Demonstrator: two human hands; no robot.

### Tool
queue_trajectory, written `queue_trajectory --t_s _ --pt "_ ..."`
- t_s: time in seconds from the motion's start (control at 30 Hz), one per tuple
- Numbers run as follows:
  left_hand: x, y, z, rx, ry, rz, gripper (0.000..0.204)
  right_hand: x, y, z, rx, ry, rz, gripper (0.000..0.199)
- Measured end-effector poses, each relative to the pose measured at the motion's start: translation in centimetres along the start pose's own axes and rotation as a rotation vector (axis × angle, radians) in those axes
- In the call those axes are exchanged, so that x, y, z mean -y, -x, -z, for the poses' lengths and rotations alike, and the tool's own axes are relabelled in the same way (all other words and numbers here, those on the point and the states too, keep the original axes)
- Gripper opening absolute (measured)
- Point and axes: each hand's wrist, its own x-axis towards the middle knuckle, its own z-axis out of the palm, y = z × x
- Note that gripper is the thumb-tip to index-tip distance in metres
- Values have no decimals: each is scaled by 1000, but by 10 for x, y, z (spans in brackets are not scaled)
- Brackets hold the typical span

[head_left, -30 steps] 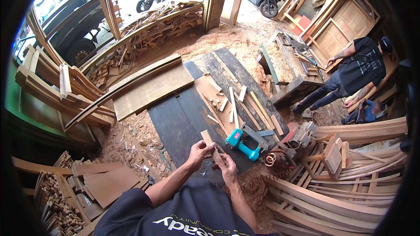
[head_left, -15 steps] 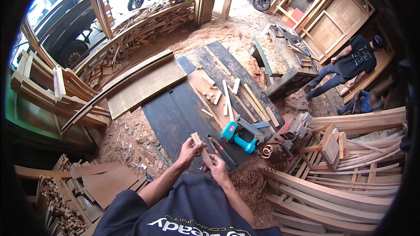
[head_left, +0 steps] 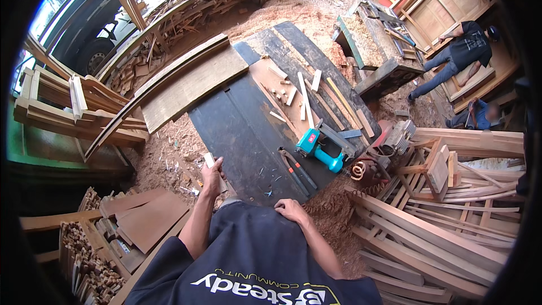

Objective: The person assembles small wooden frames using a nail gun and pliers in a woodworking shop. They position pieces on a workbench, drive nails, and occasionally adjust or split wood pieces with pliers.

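While both our hands met over the dark bench top a moment ago, working a small wooden piece with the pliers, they have now parted. Our left hand (head_left: pixel 213 178) has swung out to the left edge of the dark sheet-covered bench (head_left: pixel 237 135) and is closed around the small pale wooden block (head_left: pixel 210 160), whose end pokes up above the fist, over the sawdust. Our right hand (head_left: pixel 291 210) has drawn back to our lap and rests there with fingers loosely curled; it seems to hold nothing. The pliers (head_left: pixel 296 168) now lie let go on the bench, just left of the teal power tool (head_left: pixel 319 149). We judge that the tool work on the block has paused and the piece is being lifted away.

How much of the block sits inside the fist we cannot tell, and the underside of the right hand is hidden. The tiny bits scattered near the pliers are too small to name.
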Motion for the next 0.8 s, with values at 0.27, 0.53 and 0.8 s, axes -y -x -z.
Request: queue_trajectory --t_s 0.27,0.53,0.8 --pt "39 29 8 50 -91 95 25 10 -71 -26 -51 -744 74 23" --pt "54 36 3 148 -99 205 33 -5 -63 -1 -347 -702 58 22" --pt "84 18 -30 512 -211 586 24 13 -91 -9 -410 -518 -44 32"
